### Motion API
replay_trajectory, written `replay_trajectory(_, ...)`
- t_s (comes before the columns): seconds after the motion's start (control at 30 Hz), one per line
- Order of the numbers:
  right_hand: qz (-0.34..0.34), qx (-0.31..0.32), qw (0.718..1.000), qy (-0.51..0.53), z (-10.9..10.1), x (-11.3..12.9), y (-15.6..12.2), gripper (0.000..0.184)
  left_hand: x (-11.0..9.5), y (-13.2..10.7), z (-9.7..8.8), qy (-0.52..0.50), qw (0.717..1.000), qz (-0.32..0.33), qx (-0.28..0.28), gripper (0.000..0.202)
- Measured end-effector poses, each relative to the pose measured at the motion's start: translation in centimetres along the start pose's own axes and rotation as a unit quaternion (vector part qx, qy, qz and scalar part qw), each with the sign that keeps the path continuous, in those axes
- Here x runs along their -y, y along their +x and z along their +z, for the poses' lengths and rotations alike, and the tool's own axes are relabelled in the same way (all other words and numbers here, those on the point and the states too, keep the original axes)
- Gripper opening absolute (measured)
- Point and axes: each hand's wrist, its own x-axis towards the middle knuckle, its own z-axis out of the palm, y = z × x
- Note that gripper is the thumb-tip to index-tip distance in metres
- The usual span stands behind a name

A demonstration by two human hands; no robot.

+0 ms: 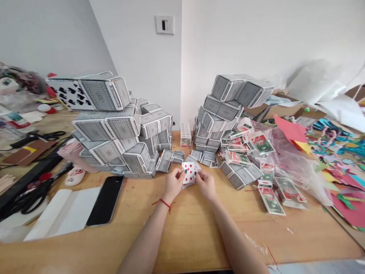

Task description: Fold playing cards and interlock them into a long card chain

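Observation:
Both my hands meet at the middle of the table over some playing cards (pixel 189 173); the front one shows red diamonds, and more white card edges show behind and below it. My left hand (pixel 173 182), with a red string on the wrist, pinches the left edge. My right hand (pixel 207 183) pinches the right edge. Just beyond lie small blocks folded from grey-backed cards (pixel 165 160). A tall stack of card blocks (pixel 122 129) rises on the left, and another stack (pixel 219 114) stands on the right.
Green-and-red card boxes (pixel 270 199) lie in a loose pile at right beside clear plastic (pixel 310 179). A black phone (pixel 105 200), white paper (pixel 65 209) and black scissors (pixel 37 194) lie at left. Upright against the wall stands a white box pack (pixel 185 135). Coloured paper (pixel 293 131) crowds the far right.

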Motion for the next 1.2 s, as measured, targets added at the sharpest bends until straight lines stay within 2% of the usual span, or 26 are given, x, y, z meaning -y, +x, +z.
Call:
replay_trajectory(0.07, -0.011, -0.052, 0.992, -0.118, 0.3, -0.1, -0.4, 0.029, -0.4, -0.4, 0.4, 0.024, 1.0, 0.015, 0.006, 0.021)
replay_trajectory(0.13, -0.012, -0.107, 0.967, -0.231, 0.4, -0.1, -0.7, 0.029, -0.9, -0.9, 0.8, 0.041, 0.999, 0.028, 0.014, 0.02)
replay_trajectory(0.2, -0.014, -0.131, 0.952, -0.275, 0.3, 0.0, -0.8, 0.029, -1.3, -1.2, 1.1, 0.044, 0.998, 0.043, 0.025, 0.019)
replay_trajectory(0.27, -0.022, -0.111, 0.968, -0.224, 0.2, 0.2, -0.7, 0.03, -1.6, -1.3, 1.1, 0.049, 0.998, 0.047, 0.018, 0.019)
replay_trajectory(0.37, -0.031, -0.06, 0.996, -0.066, -0.1, 0.4, -0.3, 0.034, -1.5, -1.0, 0.7, 0.054, 0.998, 0.04, 0.007, 0.017)
replay_trajectory(0.5, 0.0, -0.054, 0.997, 0.051, -0.1, 0.1, 0.0, 0.031, -0.9, -0.7, 0.4, 0.059, 0.998, 0.033, 0.011, 0.015)
replay_trajectory(0.6, 0.017, -0.065, 0.996, 0.055, 0.0, -0.2, 0.0, 0.03, -0.8, -0.8, 0.4, 0.074, 0.996, 0.039, 0.019, 0.014)
replay_trajectory(0.87, 0.005, -0.137, 0.988, -0.069, -0.4, 0.2, -0.3, 0.029, -1.5, -1.3, 0.5, 0.113, 0.987, 0.106, 0.029, 0.017)
replay_trajectory(1.07, -0.01, -0.056, 0.998, 0.027, -1.0, 0.3, 0.3, 0.034, -1.2, -1.2, 0.3, 0.132, 0.987, 0.087, 0.024, 0.017)
replay_trajectory(1.2, -0.002, -0.071, 0.997, -0.016, -0.9, 0.2, 0.1, 0.032, -1.4, -1.3, 0.4, 0.164, 0.977, 0.128, 0.039, 0.017)
